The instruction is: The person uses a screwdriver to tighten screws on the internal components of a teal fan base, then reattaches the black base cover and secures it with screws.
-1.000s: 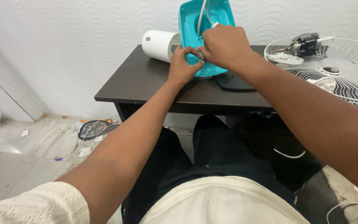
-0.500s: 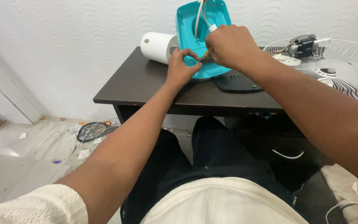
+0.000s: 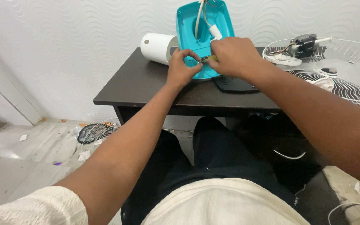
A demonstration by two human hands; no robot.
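A teal plastic housing (image 3: 188, 31) stands tilted on the dark table (image 3: 146, 85), its hollow inside facing me, with white wires and a white connector (image 3: 214, 30) in it. My left hand (image 3: 181, 68) grips the housing's lower left edge, thumb and forefinger pinched near a small part. My right hand (image 3: 233, 56) covers the lower right edge and holds a small yellow-green tool (image 3: 207, 58) whose tip meets the left fingers. What lies under the fingers is hidden.
A white cylinder (image 3: 157, 48) lies behind the left hand. A black flat piece (image 3: 234, 84) sits under the housing. A white wire fan grille (image 3: 342, 79) with a small motor (image 3: 303, 45) lies at right. Another grille and scraps lie on the floor (image 3: 92, 133).
The view has shifted slightly, and both hands have settled a bit lower on the housing's lower edge. Fingers remain pinched together around the small tool.
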